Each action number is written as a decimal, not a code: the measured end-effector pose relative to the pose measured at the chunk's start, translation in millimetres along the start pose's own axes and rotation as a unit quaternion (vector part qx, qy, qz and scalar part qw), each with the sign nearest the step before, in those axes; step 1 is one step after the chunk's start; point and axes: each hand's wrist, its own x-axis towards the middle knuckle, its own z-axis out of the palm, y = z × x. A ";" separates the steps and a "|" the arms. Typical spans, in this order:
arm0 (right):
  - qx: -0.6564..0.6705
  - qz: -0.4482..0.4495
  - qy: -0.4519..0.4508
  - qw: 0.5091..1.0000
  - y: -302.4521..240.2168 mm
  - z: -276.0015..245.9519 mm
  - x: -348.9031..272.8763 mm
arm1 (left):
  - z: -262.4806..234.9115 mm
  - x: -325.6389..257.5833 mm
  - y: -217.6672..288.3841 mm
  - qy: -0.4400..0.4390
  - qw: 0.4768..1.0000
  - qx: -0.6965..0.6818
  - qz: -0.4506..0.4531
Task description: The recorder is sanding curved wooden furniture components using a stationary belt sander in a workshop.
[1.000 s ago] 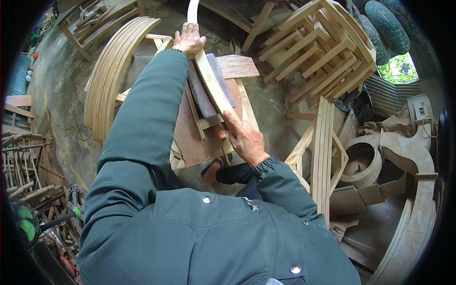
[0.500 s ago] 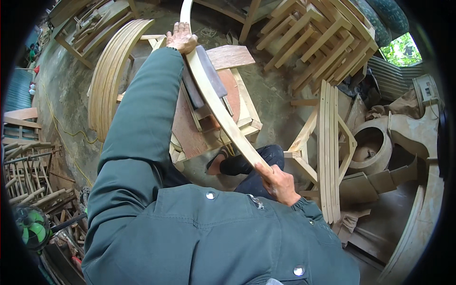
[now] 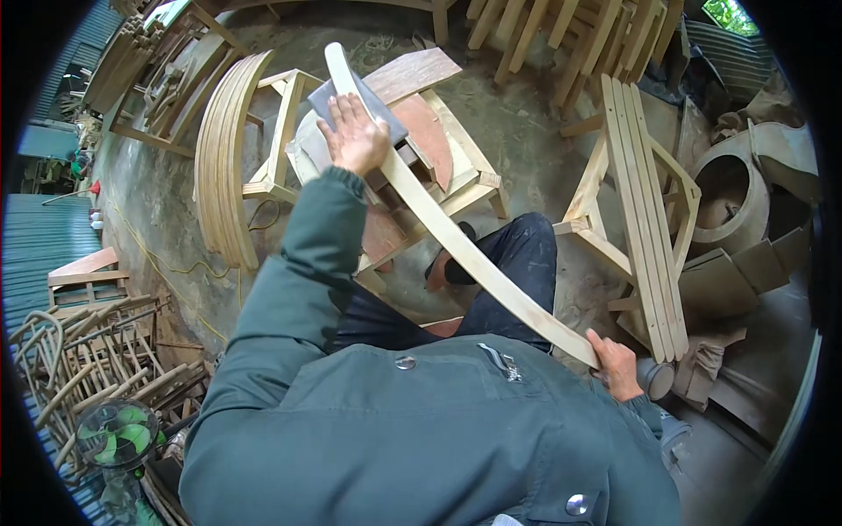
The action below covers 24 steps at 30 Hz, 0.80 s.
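Observation:
A long curved wooden slat (image 3: 474, 263) runs diagonally from the far middle to my right side. My left hand (image 3: 358, 138) lies flat on its upper part, palm down with fingers stretched out. Beneath the slat there is a flat grey surface (image 3: 384, 86), on a low wooden stand (image 3: 465, 200) in front of my knees. My right hand (image 3: 617, 366) grips the slat's near end beside my hip, with the fingers partly hidden behind the wood.
To the left, a stack of curved slats (image 3: 226, 162) leans on a wooden frame (image 3: 282, 131). Several straight slats (image 3: 645, 223) rest on another frame at right. A green-bladed fan (image 3: 118, 434) stands at lower left, and a yellow cord (image 3: 158, 254) crosses the floor.
The slat has shifted toward me and to the right, its far end now in view. My right hand has moved right with it; my left hand has come closer and lies farther down.

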 end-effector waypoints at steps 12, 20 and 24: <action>0.026 0.056 -0.073 0.995 15.3 -4.4 -50.5 | 5.2 -74.6 18.2 0.028 0.999 -0.033 0.001; 0.018 0.027 -0.059 0.998 5.0 7.9 52.4 | 3.9 37.0 -59.8 0.036 0.997 -0.071 -0.005; 0.005 0.016 -0.020 1.000 -10.2 12.3 99.4 | -1.2 97.9 -86.8 0.029 0.997 -0.071 -0.004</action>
